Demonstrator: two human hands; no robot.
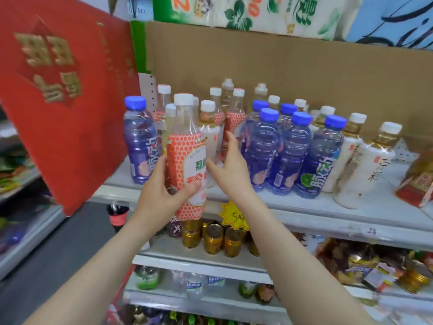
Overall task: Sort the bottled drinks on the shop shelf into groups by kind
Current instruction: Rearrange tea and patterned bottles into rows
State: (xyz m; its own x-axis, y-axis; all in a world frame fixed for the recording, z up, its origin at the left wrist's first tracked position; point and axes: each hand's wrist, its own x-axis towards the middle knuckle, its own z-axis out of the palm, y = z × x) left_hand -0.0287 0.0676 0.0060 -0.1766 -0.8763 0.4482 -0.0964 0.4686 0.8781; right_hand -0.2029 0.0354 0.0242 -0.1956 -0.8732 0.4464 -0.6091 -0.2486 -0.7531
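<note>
Shop shelf [304,208], orange-dotted white-capped bottle [185,156]

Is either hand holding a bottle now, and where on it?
The left hand grips the orange-dotted bottle around the lower part of its label, thumb across the front. The right hand is open beside it and holds nothing.

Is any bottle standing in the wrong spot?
Yes. One blue-capped bottle stands alone at the left end of the shelf. It is cut off from the other blue-capped bottles by white-capped ones. The left hand holds an orange-label bottle in front of the shelf.
</note>
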